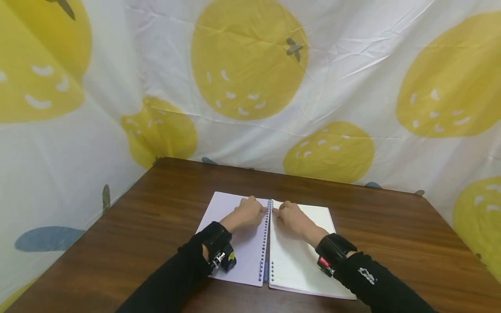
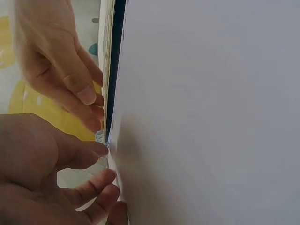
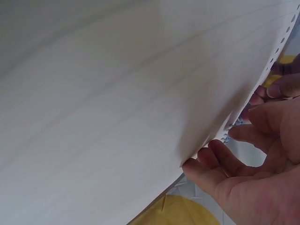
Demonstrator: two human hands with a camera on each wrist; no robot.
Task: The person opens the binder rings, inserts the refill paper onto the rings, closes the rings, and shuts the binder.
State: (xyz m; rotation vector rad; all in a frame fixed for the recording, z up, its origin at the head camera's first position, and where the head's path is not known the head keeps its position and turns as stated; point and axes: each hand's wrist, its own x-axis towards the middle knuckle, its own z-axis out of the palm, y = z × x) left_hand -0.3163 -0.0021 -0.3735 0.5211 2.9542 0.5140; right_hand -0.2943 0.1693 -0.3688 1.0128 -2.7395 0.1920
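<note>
An open loose-leaf notebook (image 1: pixel 309 265) lies on the table, with a lavender left page (image 1: pixel 223 206) and a cream right page. Punched holes run down both inner edges. At the top of the spine are the clear bluish binding rings (image 1: pixel 270 203). My left hand (image 1: pixel 248 212) pinches at these rings from the left, its thumb at them and its other fingertips along the page edge (image 2: pixel 117 154). From the right, my right hand (image 1: pixel 293 218) pinches at the same rings with bent fingers, its lower fingertips against the cream page (image 3: pixel 117 108). The hands partly hide the rings.
The brown wooden table (image 1: pixel 391 234) extends around the notebook. Behind it and at the left hangs a white cloth (image 1: pixel 164 52) printed with yellow fruit. Black sleeves and a wrist camera (image 1: pixel 225 256) lie over the notebook's lower left side.
</note>
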